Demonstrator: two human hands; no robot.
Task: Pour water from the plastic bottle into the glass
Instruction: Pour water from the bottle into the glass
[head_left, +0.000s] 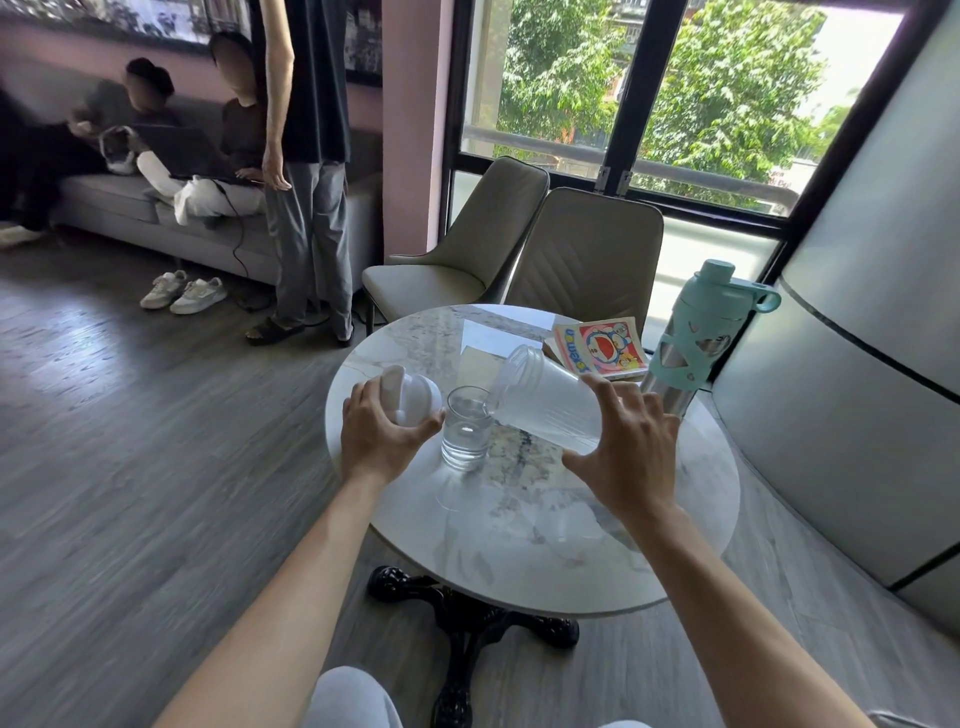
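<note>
A clear plastic bottle (545, 397) is tipped on its side above the round marble table (519, 545), its open mouth pointing left over the glass (466, 427). My right hand (623, 447) grips the bottle at its base end. Water lies along the bottle's lower side and reaches the mouth. The short clear glass stands upright on the table and holds some water. My left hand (384, 426) holds the bottle's white lid (410, 397) just left of the glass, at the table's left edge.
A teal and steel flask (691, 338) stands at the table's right rear. Comic books (597, 345) lie behind the bottle. Two grey chairs (519, 249) stand beyond the table. A person (306, 171) stands to the left rear; others sit on a sofa (130, 202).
</note>
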